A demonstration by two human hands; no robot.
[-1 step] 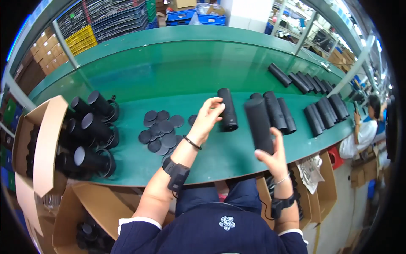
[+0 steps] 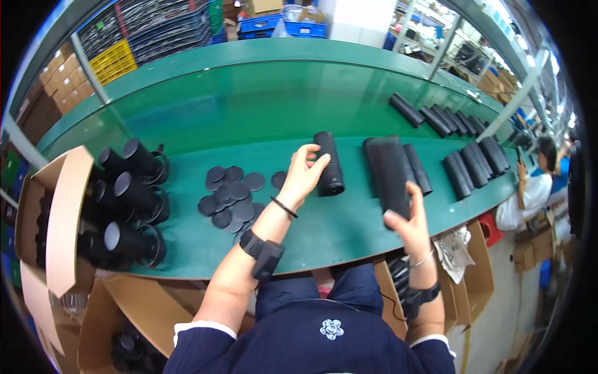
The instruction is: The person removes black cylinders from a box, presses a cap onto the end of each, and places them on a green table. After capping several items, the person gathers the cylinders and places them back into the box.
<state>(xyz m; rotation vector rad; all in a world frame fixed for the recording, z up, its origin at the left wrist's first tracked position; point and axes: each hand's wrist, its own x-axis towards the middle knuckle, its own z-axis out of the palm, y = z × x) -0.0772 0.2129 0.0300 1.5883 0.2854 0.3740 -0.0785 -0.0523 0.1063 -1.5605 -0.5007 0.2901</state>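
Note:
My left hand (image 2: 304,174) reaches over the green table (image 2: 261,106), and its fingers grip the side of a black ribbed tube (image 2: 330,168) lying there. My right hand (image 2: 408,225) holds the near end of a second, wider black tube (image 2: 386,171) just above the table's front edge. Beside it lies another black tube (image 2: 418,167). A loose pile of flat black round caps (image 2: 229,194) lies to the left of my left hand.
Several larger black cylinders (image 2: 128,193) are stacked at the left beside an open cardboard box (image 2: 59,212). Rows of black tubes (image 2: 470,163) lie at the right and far right (image 2: 436,118). A person (image 2: 536,184) sits beyond the table's right end. More boxes (image 2: 464,262) stand below the edge.

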